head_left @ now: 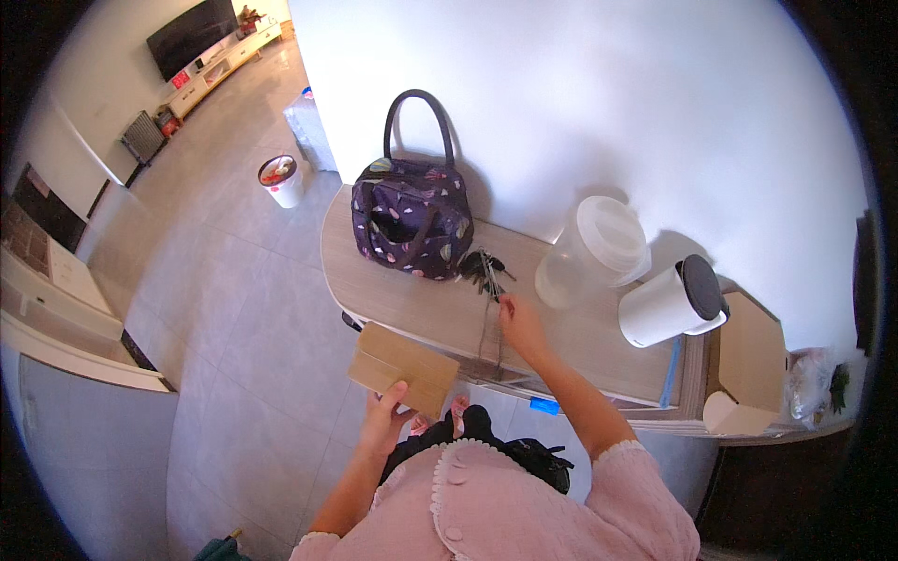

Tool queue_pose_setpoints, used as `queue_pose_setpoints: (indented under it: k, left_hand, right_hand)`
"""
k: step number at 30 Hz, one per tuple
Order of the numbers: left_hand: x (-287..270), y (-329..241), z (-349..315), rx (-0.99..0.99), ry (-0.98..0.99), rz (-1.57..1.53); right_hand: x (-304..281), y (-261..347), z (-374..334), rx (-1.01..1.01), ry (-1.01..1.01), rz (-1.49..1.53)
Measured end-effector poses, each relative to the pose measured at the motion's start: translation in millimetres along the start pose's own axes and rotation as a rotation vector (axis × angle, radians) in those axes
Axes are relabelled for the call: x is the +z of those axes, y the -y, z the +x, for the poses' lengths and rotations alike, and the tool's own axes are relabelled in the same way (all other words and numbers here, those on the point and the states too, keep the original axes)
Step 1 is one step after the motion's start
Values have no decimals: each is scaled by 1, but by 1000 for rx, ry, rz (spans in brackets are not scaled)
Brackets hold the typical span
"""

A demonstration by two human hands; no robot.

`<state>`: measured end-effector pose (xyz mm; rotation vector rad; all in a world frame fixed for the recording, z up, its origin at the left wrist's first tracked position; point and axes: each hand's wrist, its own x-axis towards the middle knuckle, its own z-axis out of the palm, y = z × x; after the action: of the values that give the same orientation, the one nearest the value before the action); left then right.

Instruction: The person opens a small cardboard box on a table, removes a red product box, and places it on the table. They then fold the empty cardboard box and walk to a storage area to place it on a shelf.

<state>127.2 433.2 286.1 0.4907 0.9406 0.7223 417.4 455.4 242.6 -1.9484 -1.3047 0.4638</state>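
Note:
My left hand point(384, 417) grips a small brown cardboard box point(404, 366) by its near edge, thumb on top, out in front of the tabletop's front edge. My right hand point(521, 325) reaches over the wooden tabletop point(580, 351), its fingers pinched at the near end of a bunch of keys point(484, 268). The keys lie beside a dark purple patterned handbag point(412, 220), which stands upright with its handle raised. Thin dark lines, perhaps a cord, run from near the keys toward the front edge; I cannot tell which.
Right of the keys stand a clear plastic container point(571, 257) with a pale lid and a white jug point(650, 307) with a black lid. Farther right are an open cardboard box point(748, 360) and a clear plastic bag point(809, 383). A white bin point(282, 182) stands on the floor.

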Motion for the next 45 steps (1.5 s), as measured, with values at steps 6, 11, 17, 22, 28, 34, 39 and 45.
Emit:
queue_pose_setpoints:
  k: [6,11,17,22,28,34,39,45]
  left_hand:
    - [24,-30,24,-91,26,64]
    - [43,-49,58,-210,86,97]
    - [44,-45,113,-259,141,206]
    - [37,-55,124,-407,169,284]
    - [61,-116,84,-343,419,1406]
    - [48,-109,101,1209,630,1602]
    - [41,-93,117,1236,584,1557]
    - [36,-87,123,1263,534,1436]
  right_hand:
    - [25,-26,77,-124,-169,-499]
    - [26,-19,91,-42,-28,-537]
    - [-19,29,56,57,-60,204]
    - [-34,48,37,34,-95,732]
    - [-75,96,14,-201,-7,925]
    - [-89,135,9,219,346,358]
    - [-65,145,7,-65,461,-296]
    - [-40,146,12,-257,573,-570]
